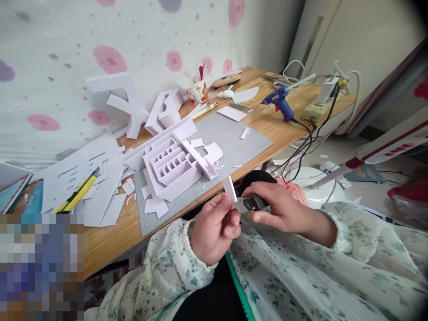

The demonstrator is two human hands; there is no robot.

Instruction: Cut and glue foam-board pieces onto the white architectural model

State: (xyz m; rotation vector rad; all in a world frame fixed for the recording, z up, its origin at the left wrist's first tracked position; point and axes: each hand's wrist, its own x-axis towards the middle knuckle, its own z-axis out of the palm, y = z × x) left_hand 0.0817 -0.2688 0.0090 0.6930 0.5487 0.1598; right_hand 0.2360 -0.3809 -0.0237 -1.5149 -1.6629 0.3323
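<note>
Above my lap, my left hand (pixel 216 227) pinches a small white foam-board strip (pixel 229 189) between thumb and fingers, the strip standing up. My right hand (pixel 281 205) closes from above around a short black object (pixel 254 203) with ridged sides; what kind it is I cannot make out. A pale grey piece sits between this object and the strip, partly hidden by fingers. Beyond the hands, a white foam-board model (pixel 174 165) with slots and raised walls rests on a grey cutting mat (pixel 240 138).
A blue glue gun (pixel 280 102) with a white stick stands at the right of the wooden table (pixel 254 82), near a power strip (pixel 316 109). A yellow utility knife (pixel 76 194) lies on cut foam sheets (pixel 110 196) at left. A paper cup (pixel 197 92) stands by the wall.
</note>
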